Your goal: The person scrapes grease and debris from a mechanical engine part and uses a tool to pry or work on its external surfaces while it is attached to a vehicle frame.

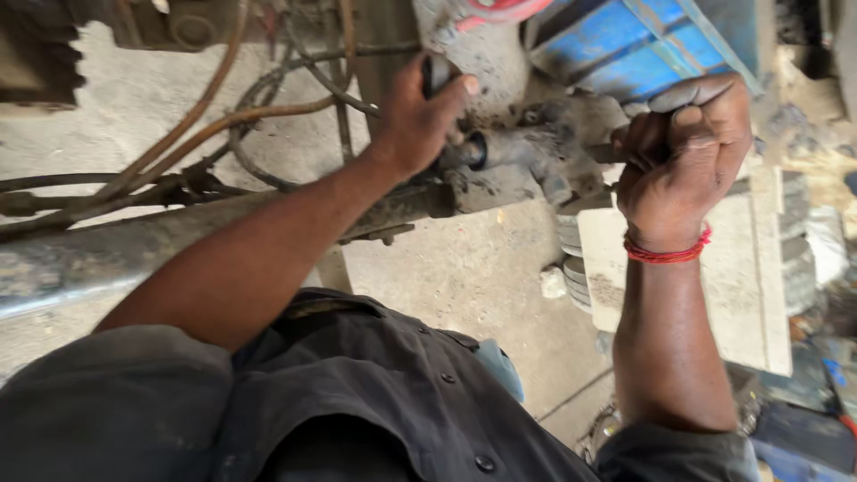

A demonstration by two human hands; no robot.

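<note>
My left hand [420, 120] is wrapped around a short dark handle [436, 73], thumb on top. My right hand [683, 156] is fisted tight on a thin bar [600, 153] that pokes out toward the left. Between them sits the greasy metal housing [527, 156]: grimy grey, caked with dirt, its long axis running left to right. It lies right of my left fingers and left of my right ones, with the left hand closer. Rusty cables [223, 120] trail far left.
</note>
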